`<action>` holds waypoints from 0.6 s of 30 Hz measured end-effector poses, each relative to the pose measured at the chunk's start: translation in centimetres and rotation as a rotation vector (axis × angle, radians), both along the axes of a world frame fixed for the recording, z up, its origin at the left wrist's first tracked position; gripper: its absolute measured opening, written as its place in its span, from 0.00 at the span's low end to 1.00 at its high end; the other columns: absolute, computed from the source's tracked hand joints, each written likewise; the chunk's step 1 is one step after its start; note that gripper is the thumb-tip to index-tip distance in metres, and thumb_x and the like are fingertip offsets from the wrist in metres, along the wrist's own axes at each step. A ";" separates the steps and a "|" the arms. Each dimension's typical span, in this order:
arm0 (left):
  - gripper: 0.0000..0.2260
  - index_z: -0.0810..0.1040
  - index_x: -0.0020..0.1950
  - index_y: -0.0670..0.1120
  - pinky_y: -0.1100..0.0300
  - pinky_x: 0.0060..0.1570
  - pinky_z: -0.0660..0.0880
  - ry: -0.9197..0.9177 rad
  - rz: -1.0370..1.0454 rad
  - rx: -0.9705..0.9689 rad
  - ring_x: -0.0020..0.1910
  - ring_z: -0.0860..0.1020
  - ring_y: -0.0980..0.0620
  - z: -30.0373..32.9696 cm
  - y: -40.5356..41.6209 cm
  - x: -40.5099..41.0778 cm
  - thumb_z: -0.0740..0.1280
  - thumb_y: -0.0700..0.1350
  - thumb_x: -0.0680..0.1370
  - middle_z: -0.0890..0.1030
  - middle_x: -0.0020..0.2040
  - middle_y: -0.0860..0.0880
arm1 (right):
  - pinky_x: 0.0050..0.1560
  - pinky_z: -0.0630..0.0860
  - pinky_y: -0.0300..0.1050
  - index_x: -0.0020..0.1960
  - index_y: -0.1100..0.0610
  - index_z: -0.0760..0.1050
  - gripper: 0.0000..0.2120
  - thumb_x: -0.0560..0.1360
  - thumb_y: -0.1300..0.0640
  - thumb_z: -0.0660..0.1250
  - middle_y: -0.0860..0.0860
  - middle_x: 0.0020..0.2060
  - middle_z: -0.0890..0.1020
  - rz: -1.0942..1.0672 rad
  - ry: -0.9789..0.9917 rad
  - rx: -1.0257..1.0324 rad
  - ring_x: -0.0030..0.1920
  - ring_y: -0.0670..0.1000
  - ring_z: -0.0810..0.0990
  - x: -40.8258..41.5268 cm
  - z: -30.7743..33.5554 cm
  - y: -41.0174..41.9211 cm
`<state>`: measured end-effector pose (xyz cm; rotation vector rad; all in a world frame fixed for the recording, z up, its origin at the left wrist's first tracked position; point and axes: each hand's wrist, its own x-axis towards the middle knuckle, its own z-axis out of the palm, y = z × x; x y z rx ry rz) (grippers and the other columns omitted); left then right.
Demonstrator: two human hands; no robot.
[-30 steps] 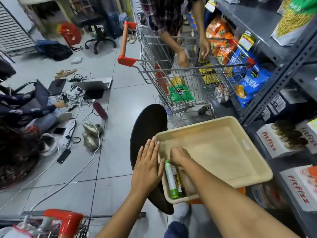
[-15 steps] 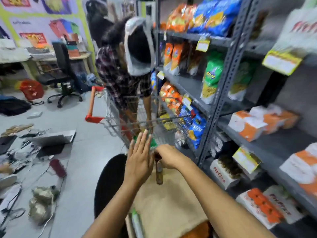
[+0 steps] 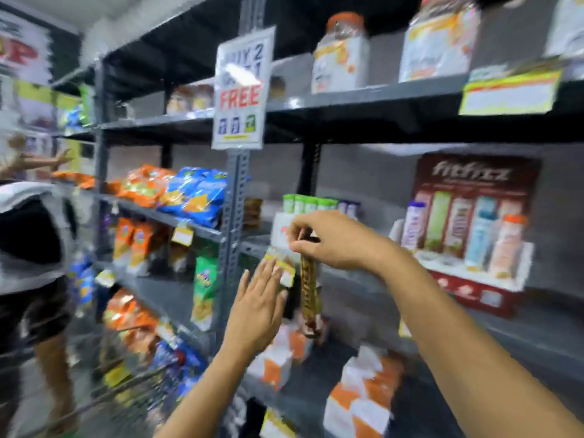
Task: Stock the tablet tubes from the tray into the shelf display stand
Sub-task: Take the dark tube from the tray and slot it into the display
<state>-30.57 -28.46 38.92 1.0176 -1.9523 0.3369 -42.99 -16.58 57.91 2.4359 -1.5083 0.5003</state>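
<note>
My right hand (image 3: 331, 240) pinches the top end of a brown and gold tablet tube (image 3: 309, 290), which hangs upright in front of the middle shelf. My left hand (image 3: 257, 306) is flat and empty, fingers apart, just left of the tube's lower half. A red display stand (image 3: 467, 222) with several tubes standing in it sits on the middle shelf to the right. A smaller white stand (image 3: 311, 205) with green-capped tubes is right behind my right hand. The tray is out of view. The picture is blurred by motion.
Grey metal shelving (image 3: 234, 197) fills the view, with snack bags (image 3: 177, 191) at left and orange-white boxes (image 3: 363, 396) on the lower shelf. A "FREE" sign (image 3: 241, 90) hangs on the upright. Jars (image 3: 343, 55) stand on the top shelf. Another person (image 3: 30, 248) stands at far left.
My view has swung up from the tray to the shelves. My right hand took a brown tube out of the tray and raised it to shelf height; my left hand rose alongside, empty.
</note>
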 end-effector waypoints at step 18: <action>0.23 0.84 0.49 0.39 0.52 0.56 0.70 -0.068 -0.285 -0.017 0.49 0.83 0.45 3.4 -5.1 -19.6 0.55 0.52 0.77 0.85 0.49 0.41 | 0.53 0.70 0.42 0.63 0.58 0.73 0.17 0.76 0.56 0.67 0.56 0.59 0.80 -0.660 -0.085 -0.116 0.58 0.56 0.78 -21.1 10.6 -1.3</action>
